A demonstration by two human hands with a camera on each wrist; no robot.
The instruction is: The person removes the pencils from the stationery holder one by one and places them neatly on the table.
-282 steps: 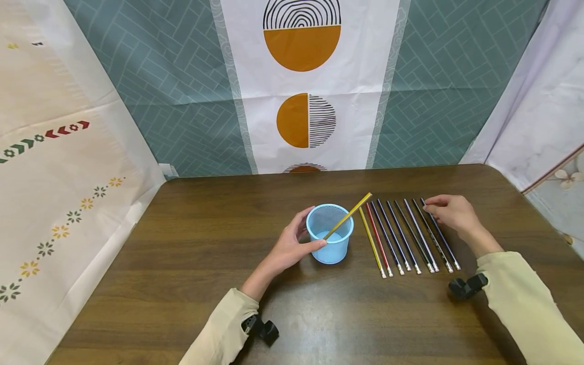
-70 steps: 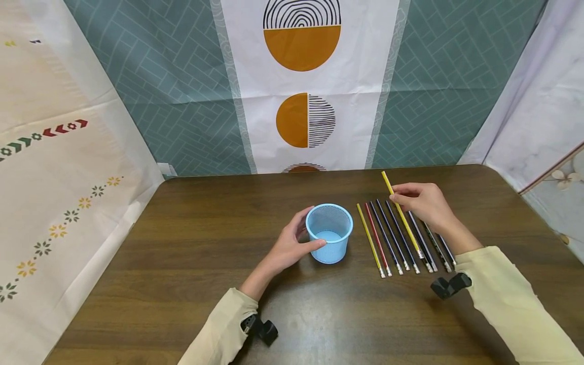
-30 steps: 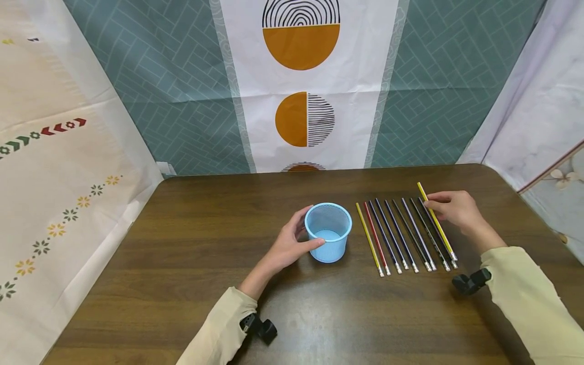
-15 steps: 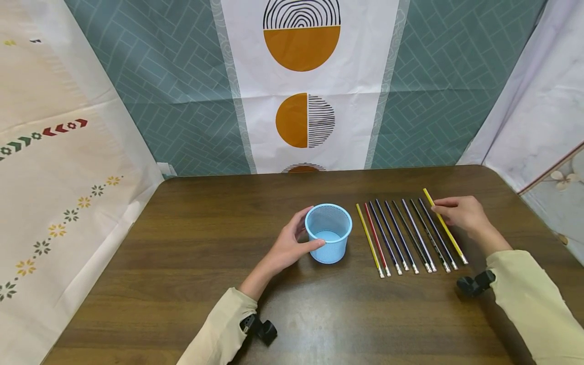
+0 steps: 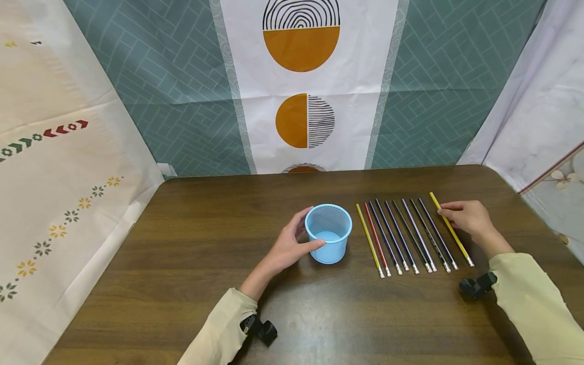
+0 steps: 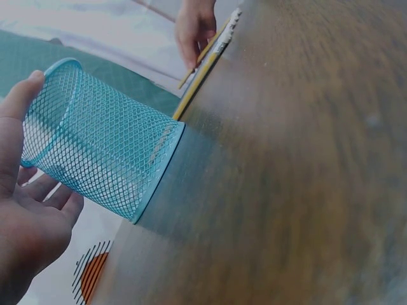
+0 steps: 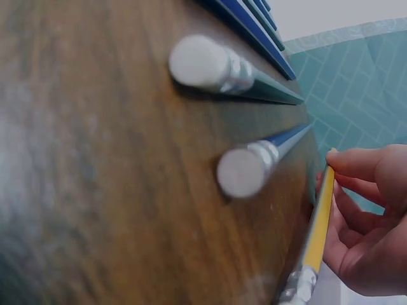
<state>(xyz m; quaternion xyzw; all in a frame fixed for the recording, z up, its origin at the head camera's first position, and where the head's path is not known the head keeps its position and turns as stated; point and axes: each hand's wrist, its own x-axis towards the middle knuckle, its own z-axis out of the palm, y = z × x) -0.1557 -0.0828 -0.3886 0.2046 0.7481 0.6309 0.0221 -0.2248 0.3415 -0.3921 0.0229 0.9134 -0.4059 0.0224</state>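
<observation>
My left hand (image 5: 292, 243) grips a light blue mesh pencil cup (image 5: 332, 251), which stands upright with nothing inside. Its thumb lies over the front of the rim, with the fingers round the far side. At the right end of a row of pencils, my right hand (image 5: 470, 219) pinches a yellow pencil (image 5: 453, 232) between thumb and fingertips near its upper part. The pencil's eraser end points toward me. In the right wrist view the same yellow pencil (image 7: 320, 229) lies close along the table, beside a blue pencil (image 7: 289, 140) with a white eraser.
Left of the held pencil, several pencils lie side by side, erasers toward me: a yellow one (image 5: 369, 241) nearest the cup, a red one (image 5: 377, 238), then dark ones. All are on a brown wooden table (image 5: 205, 253). A patterned teal curtain (image 5: 182, 126) hangs behind.
A yellow pencil leaned in the cup earlier; the cup is now empty. My right hand has carried a yellow pencil over the row and lowered it at the right end. My left hand stays put.
</observation>
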